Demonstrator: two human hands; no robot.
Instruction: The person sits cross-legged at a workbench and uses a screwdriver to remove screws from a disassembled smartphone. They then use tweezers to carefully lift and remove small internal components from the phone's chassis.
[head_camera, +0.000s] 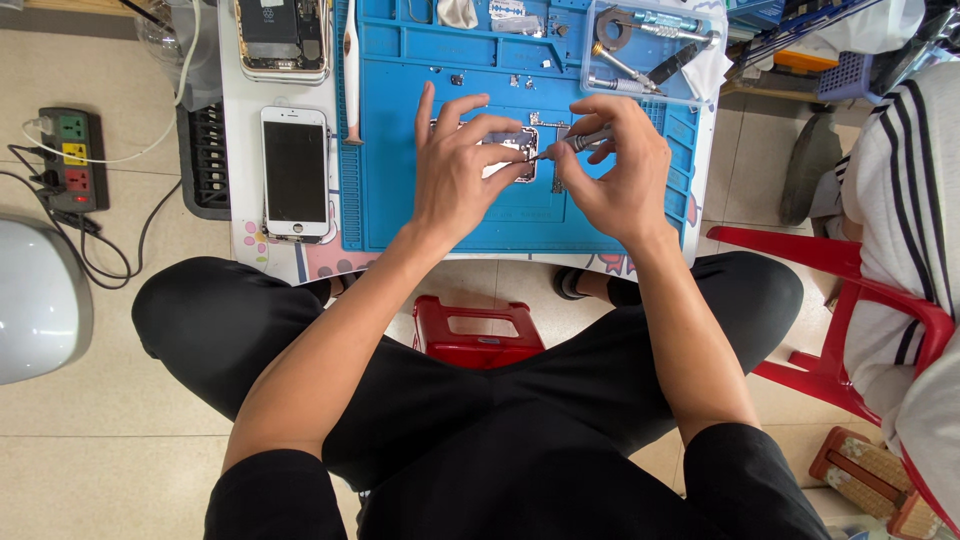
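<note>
My left hand (460, 170) rests on a small silver phone part (518, 152) in the middle of the blue work mat (400, 200), pinning it with fingers and thumb. My right hand (620, 170) grips a thin grey screwdriver (572, 143), its tip touching the part's right edge. Most of the part is hidden under my left fingers. Tiny screws and small metal bits lie on the mat just above the hands.
A white phone screen (295, 172) lies left of the mat, an opened phone body (282, 38) above it. A clear tray of tools (645, 50) sits top right. A power strip (68, 158) lies on the floor left; a red stool (478, 335) and another person's red chair (850, 300) stand near.
</note>
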